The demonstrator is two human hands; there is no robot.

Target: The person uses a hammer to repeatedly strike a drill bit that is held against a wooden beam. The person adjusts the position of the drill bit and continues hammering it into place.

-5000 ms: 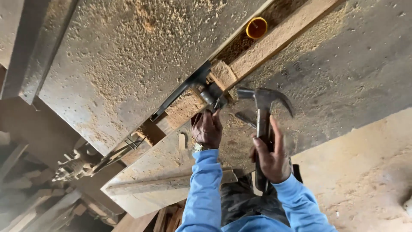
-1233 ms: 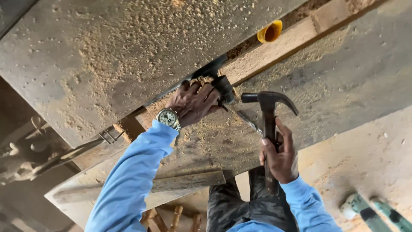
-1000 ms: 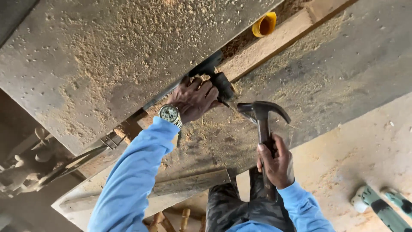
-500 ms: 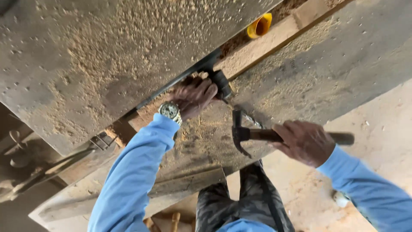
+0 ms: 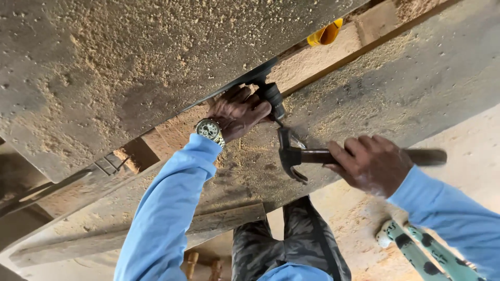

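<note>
My left hand [image 5: 237, 111], with a wristwatch [image 5: 209, 130] above a light blue sleeve, grips a dark metal fitting [image 5: 271, 95] in the slot between two sawdust-covered machine table plates. My right hand [image 5: 371, 164] holds a claw hammer [image 5: 291, 154] by its dark handle, lying level with the head pointing left. The hammer head sits just below the fitting and close to my left fingers.
A large grey metal plate [image 5: 120, 67] dusted with sawdust fills the upper left, another [image 5: 406, 78] the right. A wooden strip [image 5: 338, 49] runs along the gap, with a yellow object [image 5: 325, 35] at its far end. A patterned green object [image 5: 416, 252] lies on the sandy floor.
The hammer has swung from upright to level and moved left toward the fitting. My right hand has shifted right and turned sideways. My left hand stays on the fitting.
</note>
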